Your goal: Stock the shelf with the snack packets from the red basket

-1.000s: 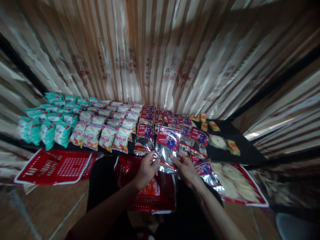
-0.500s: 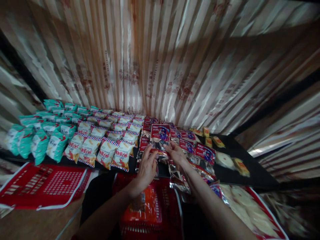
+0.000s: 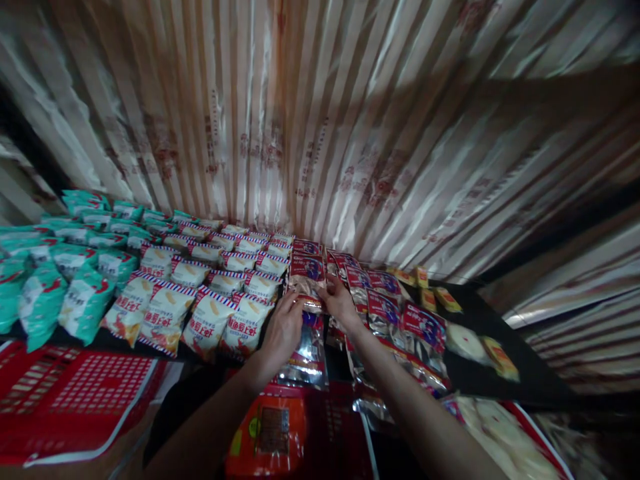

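Both my hands hold one red and silver snack packet [image 3: 307, 275] by its lower edge, over the column of like packets on the black shelf [image 3: 520, 380]. My left hand [image 3: 283, 328] pinches the packet's lower left corner. My right hand [image 3: 340, 301] pinches its lower right corner. Another red and silver packet [image 3: 307, 357] lies just below my hands, at the shelf's front edge. More of these packets [image 3: 395, 313] stand in rows to the right of my right hand.
White packets with striped tops [image 3: 205, 313] fill the shelf left of my hands, green packets [image 3: 55, 280] further left. Small yellow packets [image 3: 493, 353] lie at the right. Red baskets [image 3: 80, 393] sit below the shelf; one holds an orange packet [image 3: 267, 433]. A striped curtain [image 3: 320, 120] hangs behind.
My hands have carried the red and silver packet from the shelf's front edge up and back into the column of like packets. The camera has tilted and moved closer.
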`<act>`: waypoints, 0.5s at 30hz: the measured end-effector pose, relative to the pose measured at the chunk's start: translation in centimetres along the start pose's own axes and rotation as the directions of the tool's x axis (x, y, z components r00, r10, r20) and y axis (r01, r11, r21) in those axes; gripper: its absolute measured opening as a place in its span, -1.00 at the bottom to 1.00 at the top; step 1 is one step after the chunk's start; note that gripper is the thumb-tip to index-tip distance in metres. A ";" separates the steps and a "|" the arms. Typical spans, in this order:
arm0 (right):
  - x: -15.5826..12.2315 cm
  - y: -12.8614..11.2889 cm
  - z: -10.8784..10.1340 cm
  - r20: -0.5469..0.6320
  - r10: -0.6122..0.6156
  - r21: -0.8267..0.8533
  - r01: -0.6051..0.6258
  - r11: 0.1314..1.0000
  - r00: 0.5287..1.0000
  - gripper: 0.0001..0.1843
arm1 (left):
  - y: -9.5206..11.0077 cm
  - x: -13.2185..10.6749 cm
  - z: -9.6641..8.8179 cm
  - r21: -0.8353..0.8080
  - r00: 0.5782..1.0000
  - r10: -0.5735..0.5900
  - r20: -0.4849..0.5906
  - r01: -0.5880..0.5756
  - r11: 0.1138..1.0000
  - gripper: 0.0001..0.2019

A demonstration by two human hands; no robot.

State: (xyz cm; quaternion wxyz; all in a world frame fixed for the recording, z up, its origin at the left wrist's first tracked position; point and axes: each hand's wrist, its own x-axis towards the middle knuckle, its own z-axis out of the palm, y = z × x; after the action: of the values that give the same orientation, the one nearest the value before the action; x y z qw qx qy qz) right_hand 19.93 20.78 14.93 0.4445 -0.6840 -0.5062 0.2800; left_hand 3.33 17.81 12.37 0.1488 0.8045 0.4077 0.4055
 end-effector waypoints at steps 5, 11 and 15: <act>0.5 0.5 0.5 -0.035 0.001 -0.240 -0.010 0.971 0.999 -0.53 | -0.4 -0.2 0.1 0.016 0.999 0.009 0.045 -0.009 1.000 -0.65; 0.3 0.5 0.6 -0.034 -0.060 -0.404 0.041 0.914 0.998 -0.64 | -0.9 -0.2 0.3 0.032 0.998 0.017 0.063 -0.019 0.999 -0.66; -0.1 0.3 0.9 -0.021 -0.117 -0.454 0.095 0.886 0.993 -0.66 | -0.8 0.0 0.0 0.070 0.997 0.028 0.078 -0.033 0.997 -0.66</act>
State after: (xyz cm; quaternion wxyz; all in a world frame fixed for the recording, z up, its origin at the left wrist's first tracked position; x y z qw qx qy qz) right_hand 19.31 20.98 14.30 0.2998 -0.7464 -0.5832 0.1138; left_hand 2.92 18.29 11.94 0.1294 0.8305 0.4036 0.3616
